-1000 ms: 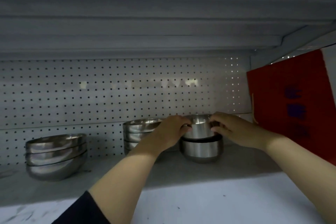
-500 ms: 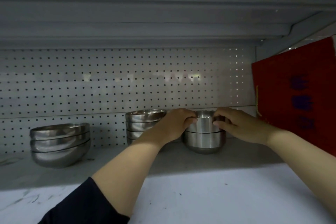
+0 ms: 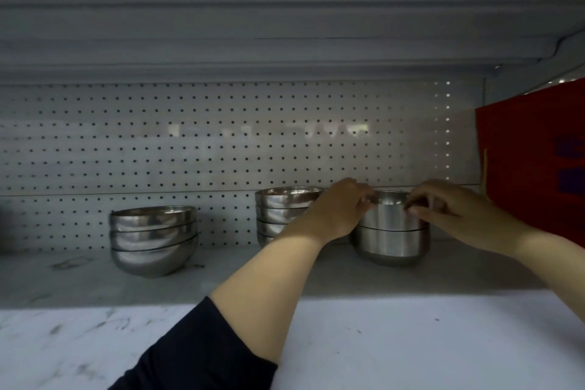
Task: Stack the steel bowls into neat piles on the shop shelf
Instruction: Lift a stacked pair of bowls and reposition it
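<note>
On the white shelf (image 3: 253,275) stand three piles of steel bowls. The right pile is a small top bowl (image 3: 389,215) nested in a wider bottom bowl (image 3: 391,244). My left hand (image 3: 335,212) grips the top bowl's left rim with curled fingers. My right hand (image 3: 449,212) holds its right rim with curled fingertips. A middle pile (image 3: 281,206) of several bowls stands just left of my left hand, which partly hides it. The left pile (image 3: 153,237) holds three wider bowls.
A perforated white back panel (image 3: 221,142) closes the shelf behind the bowls. A red board (image 3: 531,168) stands at the right end, close to my right wrist. The underside of the upper shelf (image 3: 285,9) hangs low overhead.
The top bowl has gone down from above the bottom bowl to sit nested in it. Both hands stayed at its rim. The view has shifted to the left.
</note>
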A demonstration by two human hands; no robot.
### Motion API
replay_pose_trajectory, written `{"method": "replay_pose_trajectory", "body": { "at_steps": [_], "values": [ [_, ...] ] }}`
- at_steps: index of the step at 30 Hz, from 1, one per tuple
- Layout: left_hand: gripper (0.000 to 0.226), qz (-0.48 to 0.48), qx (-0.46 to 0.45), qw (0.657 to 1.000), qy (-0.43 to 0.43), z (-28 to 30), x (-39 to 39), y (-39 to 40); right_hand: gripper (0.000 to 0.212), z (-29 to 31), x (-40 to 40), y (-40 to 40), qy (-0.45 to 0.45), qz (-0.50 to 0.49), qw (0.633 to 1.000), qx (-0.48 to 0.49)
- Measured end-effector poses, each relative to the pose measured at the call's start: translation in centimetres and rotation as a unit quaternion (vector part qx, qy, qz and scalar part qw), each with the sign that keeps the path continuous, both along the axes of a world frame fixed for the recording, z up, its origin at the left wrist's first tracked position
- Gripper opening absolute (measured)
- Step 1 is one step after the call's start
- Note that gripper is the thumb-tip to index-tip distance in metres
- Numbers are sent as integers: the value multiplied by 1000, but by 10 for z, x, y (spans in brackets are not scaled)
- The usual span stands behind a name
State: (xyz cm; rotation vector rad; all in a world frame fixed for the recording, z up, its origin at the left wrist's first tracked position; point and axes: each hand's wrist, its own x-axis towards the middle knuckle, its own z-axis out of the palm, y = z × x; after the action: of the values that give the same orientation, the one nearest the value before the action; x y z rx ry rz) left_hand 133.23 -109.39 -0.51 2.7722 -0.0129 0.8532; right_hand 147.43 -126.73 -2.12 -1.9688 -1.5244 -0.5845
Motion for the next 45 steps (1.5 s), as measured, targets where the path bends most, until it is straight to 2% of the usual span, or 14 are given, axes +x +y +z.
{"method": "replay_pose_trajectory", "body": {
  "at_steps": [3,7,10,11,14,16,24,28,35,40,43,45],
  "values": [
    [28,24,-21,999,-29,20,-33,1,15,19,-19,-1,-14,11,998,57],
    [24,57,-3,998,7,41,-108,22,27,38,-77,27,-4,61,995,75],
    [23,110,23,993,44,43,-178,52,13,46,-134,69,-18,103,992,67],
    [24,119,23,991,48,41,-202,66,16,48,-159,85,-24,122,991,50],
    [25,139,25,989,43,31,-275,109,43,50,-236,135,-38,178,983,2],
    [25,155,30,986,52,27,-318,138,48,48,-284,173,-46,209,977,-17],
    [23,200,47,976,77,18,-485,258,16,30,-447,321,-40,263,962,-54],
    [21,202,40,975,79,13,-550,307,10,26,-506,375,-19,265,963,-45],
    [19,170,5,983,61,14,-592,359,6,30,-551,421,6,237,970,-49],
    [18,157,-10,986,49,18,-595,386,5,35,-550,436,18,215,974,-63],
    [20,177,-14,983,37,21,-591,404,3,42,-539,449,13,180,980,-87],
    [21,192,-8,981,27,24,-587,418,3,46,-528,459,43,159,982,-96]
  ]
}}
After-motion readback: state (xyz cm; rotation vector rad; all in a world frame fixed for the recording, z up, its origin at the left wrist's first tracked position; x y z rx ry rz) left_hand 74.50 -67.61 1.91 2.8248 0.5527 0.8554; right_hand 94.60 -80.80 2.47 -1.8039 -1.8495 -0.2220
